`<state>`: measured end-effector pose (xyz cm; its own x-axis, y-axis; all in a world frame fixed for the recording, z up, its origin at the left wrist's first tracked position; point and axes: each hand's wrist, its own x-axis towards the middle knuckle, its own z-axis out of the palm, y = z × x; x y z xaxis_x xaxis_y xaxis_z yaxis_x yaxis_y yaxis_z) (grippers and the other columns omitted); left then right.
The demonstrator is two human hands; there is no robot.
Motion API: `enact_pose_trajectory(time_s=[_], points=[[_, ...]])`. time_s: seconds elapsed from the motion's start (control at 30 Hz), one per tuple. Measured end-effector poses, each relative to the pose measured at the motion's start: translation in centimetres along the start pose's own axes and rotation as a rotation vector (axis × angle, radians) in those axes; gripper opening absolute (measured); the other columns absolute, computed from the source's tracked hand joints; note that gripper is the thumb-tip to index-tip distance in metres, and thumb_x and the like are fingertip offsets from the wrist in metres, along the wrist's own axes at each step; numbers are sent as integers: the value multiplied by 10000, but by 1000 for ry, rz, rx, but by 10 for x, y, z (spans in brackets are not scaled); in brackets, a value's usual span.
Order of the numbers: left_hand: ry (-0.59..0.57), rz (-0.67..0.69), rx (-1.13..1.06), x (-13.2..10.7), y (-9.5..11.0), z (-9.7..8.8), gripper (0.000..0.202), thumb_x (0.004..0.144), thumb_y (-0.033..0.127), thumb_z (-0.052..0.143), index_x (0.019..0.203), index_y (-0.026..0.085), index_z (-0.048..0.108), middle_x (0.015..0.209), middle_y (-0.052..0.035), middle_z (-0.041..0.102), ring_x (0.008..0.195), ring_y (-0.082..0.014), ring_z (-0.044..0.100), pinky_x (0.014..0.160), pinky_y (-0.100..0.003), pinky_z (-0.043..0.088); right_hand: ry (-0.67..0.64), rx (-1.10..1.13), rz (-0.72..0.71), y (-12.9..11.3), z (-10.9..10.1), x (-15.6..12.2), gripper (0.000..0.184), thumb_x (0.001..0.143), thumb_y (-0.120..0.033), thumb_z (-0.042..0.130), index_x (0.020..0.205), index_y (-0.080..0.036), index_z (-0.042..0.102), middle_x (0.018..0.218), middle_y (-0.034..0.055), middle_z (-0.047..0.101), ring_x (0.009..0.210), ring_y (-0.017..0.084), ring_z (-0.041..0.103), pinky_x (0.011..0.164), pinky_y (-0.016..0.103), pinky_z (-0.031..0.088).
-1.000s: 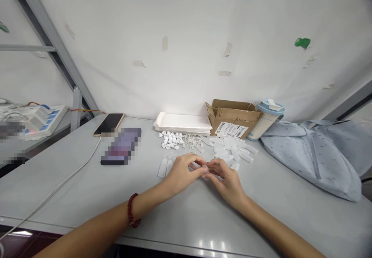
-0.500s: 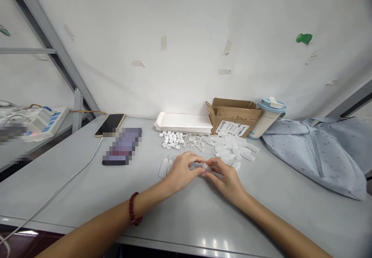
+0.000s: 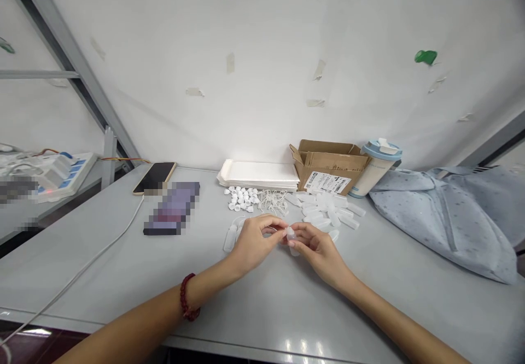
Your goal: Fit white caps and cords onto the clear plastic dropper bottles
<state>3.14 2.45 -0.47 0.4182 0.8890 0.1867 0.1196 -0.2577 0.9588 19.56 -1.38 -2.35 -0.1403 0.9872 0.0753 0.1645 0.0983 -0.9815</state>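
Note:
My right hand [image 3: 319, 248] pinches a small translucent plastic tube [image 3: 293, 250] just above the table. The tube stands roughly upright, its top level with my fingertips. My left hand [image 3: 259, 239] is closed at the tube's upper end, thumb and forefinger pressed together; what they grip is too small to make out. Partly behind my left hand lie translucent tubes with thin loops [image 3: 230, 237]. Beyond my hands sit a pile of white caps [image 3: 241, 198], a tangle of thin whitish loops [image 3: 272, 201] and a heap of loose translucent tubes [image 3: 330, 205].
Along the wall stand a stack of white cartons [image 3: 258, 172], an open cardboard box [image 3: 330, 167] and a lidded cup [image 3: 374, 170]. A grey-blue cloth bag [image 3: 443, 216] lies right. To the left are a phone [image 3: 155, 178], a blurred dark slab [image 3: 174, 206] and a white cable [image 3: 86, 265].
The tube has turned more upright and now shows below my right fingertips. My left fingertips have shifted slightly left, off the tube's side.

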Motion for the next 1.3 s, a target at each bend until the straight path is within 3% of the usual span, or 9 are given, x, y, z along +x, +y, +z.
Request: enact_pose_trajectory(time_s=[0.2,0.4,0.57,0.8,1.0,1.3], points=[[-7,103,98,0,-4,1,158,753,106,551,807,171,684,834,-16,672,787,-139,626,738,-231,501,-7,59,18,0,0,0,297,767,-396,606,962,-186,527,879,67,666,828,185,626,712,318,485],[20,221,248,-2,-5,1,165,772,96,542,795,185,679,778,-2,681,729,-129,613,679,-227,479,8,73,23,-1,-1,0,334,755,-435,614,959,-192,510,811,43,653,762,175,623,720,334,487],[43,403,402,-4,-4,1,161,807,94,501,851,163,640,804,-32,640,745,-135,583,689,-251,471,9,78,14,0,-2,2,284,776,-408,602,931,-190,505,745,15,626,716,151,601,711,307,466],[-154,614,782,-10,-1,2,269,837,180,510,1096,111,500,1087,-108,546,1030,-235,474,857,-355,445,23,141,45,1,-3,3,305,746,-407,634,914,-181,518,803,38,638,707,151,595,640,274,455],[-198,619,932,-10,-1,3,314,828,222,545,1100,87,467,1088,-116,528,1031,-257,458,868,-372,435,30,122,110,-2,-1,4,356,728,-475,628,896,-175,536,744,22,639,635,133,577,584,255,459],[-166,464,762,-8,0,0,226,785,216,580,981,150,488,1032,-84,530,1006,-228,465,840,-345,437,-118,162,95,1,0,2,373,768,-410,612,1058,-183,558,863,47,654,774,167,613,715,308,484]])
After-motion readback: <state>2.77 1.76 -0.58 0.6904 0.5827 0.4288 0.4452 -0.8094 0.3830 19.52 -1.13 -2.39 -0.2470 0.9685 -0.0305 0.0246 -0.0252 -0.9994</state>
